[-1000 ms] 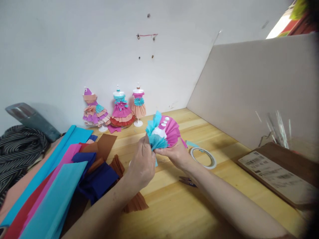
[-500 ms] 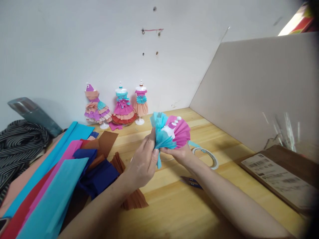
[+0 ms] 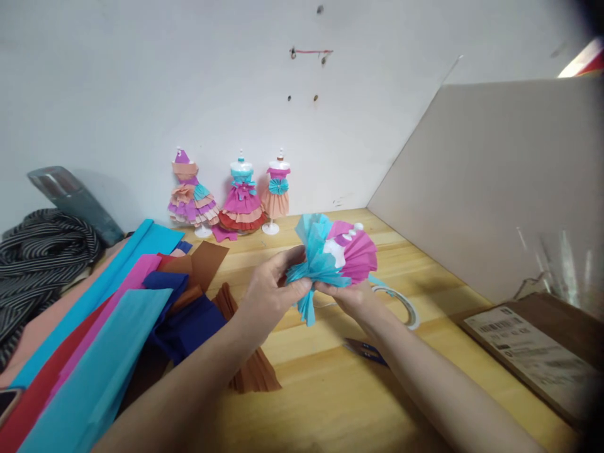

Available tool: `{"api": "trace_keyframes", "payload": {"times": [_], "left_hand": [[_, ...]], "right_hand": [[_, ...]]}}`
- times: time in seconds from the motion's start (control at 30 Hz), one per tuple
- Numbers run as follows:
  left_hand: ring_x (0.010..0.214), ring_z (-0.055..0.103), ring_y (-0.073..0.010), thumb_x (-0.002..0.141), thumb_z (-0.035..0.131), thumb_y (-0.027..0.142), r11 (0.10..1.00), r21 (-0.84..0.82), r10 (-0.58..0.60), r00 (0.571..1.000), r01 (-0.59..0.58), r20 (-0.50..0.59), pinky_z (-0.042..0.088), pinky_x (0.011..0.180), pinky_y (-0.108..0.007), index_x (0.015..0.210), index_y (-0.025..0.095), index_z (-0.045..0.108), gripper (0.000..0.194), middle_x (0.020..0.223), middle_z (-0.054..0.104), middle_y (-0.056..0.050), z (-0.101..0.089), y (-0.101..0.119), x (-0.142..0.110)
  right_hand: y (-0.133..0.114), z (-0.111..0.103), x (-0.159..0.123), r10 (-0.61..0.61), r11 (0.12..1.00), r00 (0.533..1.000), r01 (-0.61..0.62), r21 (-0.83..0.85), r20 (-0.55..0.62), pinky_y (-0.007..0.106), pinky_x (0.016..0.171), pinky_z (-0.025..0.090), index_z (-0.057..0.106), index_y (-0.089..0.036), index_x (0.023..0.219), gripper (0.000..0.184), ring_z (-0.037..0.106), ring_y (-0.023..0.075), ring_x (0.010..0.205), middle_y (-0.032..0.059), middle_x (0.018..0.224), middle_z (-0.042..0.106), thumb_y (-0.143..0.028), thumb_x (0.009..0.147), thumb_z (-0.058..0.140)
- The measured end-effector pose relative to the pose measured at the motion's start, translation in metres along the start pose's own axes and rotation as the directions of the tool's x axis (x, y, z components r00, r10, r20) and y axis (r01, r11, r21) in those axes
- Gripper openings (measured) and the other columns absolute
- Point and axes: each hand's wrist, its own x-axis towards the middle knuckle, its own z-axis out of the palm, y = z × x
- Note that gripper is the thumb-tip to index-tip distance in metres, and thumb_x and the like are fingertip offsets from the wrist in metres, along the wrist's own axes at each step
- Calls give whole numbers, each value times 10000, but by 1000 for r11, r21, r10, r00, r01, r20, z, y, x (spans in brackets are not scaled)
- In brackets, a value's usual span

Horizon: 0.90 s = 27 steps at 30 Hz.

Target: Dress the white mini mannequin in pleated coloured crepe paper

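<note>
Between my hands, above the wooden table, is a small white mannequin [image 3: 334,253] dressed in pleated crepe paper. Its knobbed neck tilts toward the upper right. Turquoise crepe paper [image 3: 314,251] covers its left side, and a magenta pleated fan [image 3: 362,255] spreads behind it on the right. My left hand [image 3: 278,283] is closed on the turquoise paper, with the thumb in front. From below, my right hand [image 3: 346,296] is closed around the mannequin, its grip partly hidden by the paper. A strip of turquoise hangs down between both hands.
Three dressed mannequins [image 3: 241,201] stand along the wall. Crepe paper sheets [image 3: 101,358] and folded pieces lie at left, beside a striped cloth [image 3: 47,264]. A tape roll [image 3: 411,311] and dark-handled scissors [image 3: 367,351] rest near my right forearm. At right lies a labelled cardboard box [image 3: 528,352].
The turquoise paper has turned and spread wider, and my left thumb has moved across its lower part. The whole scene has shifted slightly right as the head view turned.
</note>
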Motion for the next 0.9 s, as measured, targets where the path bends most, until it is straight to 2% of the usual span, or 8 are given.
{"api": "trace_keyframes", "payload": {"times": [0.1,0.17,0.27,0.4,0.5,0.63,0.77,0.9], "left_hand": [[927,678,-217,676,668,168,996,-51,-79,995,75,-65,560,813,-350,1048,134,618,377,987,715,-89,0,2,0],[893,682,-205,672,680,167,998,-14,-69,989,68,-127,571,780,-340,970,140,614,306,980,708,-87,0,1,-2],[998,668,-217,735,649,163,979,180,134,971,-98,-197,554,880,-381,908,158,640,174,1107,683,-106,3,-3,-5],[1027,663,-204,816,609,148,757,544,494,861,-361,-117,543,915,-378,971,193,687,179,1089,711,-91,4,-8,-8],[962,687,-184,833,607,136,640,637,591,805,-431,-50,567,855,-323,979,178,692,175,1035,733,-93,3,-7,-8],[883,705,-169,841,597,135,586,692,621,782,-421,-51,581,798,-283,906,179,704,132,976,749,-78,3,-4,-9],[853,708,-161,828,602,119,583,700,642,762,-413,-85,580,786,-270,861,180,715,133,949,756,-62,5,-5,-10],[849,708,-157,797,634,97,708,586,592,783,-393,-191,573,780,-255,846,187,727,139,927,760,-41,8,-6,-11]], "right_hand": [[2,0,0,-10,1000,1000,10,4,-8,460,971,510,724,-300,1033,498,658,306,1053,43,1105,720,-368,560,861],[3,1,-1,-6,1000,1000,6,23,4,460,975,509,722,-281,1031,484,661,302,1049,47,1094,724,-370,574,855],[4,3,-1,10,1000,1000,-10,23,-13,466,1020,474,708,-272,1054,457,639,290,1092,44,1136,708,-376,625,827],[-4,7,-1,32,999,998,-32,12,-55,474,1002,483,713,-261,1001,410,655,283,1039,54,1101,716,-424,637,809],[-13,11,1,18,1000,999,-18,6,-49,487,973,498,722,-243,941,387,668,285,984,63,1033,731,-441,621,810],[-19,13,3,-60,996,997,57,-67,-46,484,996,484,725,-227,869,305,672,274,958,54,946,739,-403,632,801],[-21,14,1,-60,996,995,54,-69,-80,475,964,518,720,-226,886,322,685,281,953,49,958,741,-339,602,821],[-20,14,1,-33,994,992,20,-108,-125,489,931,540,709,-197,952,486,674,327,1005,86,1014,734,-401,536,854]]}}
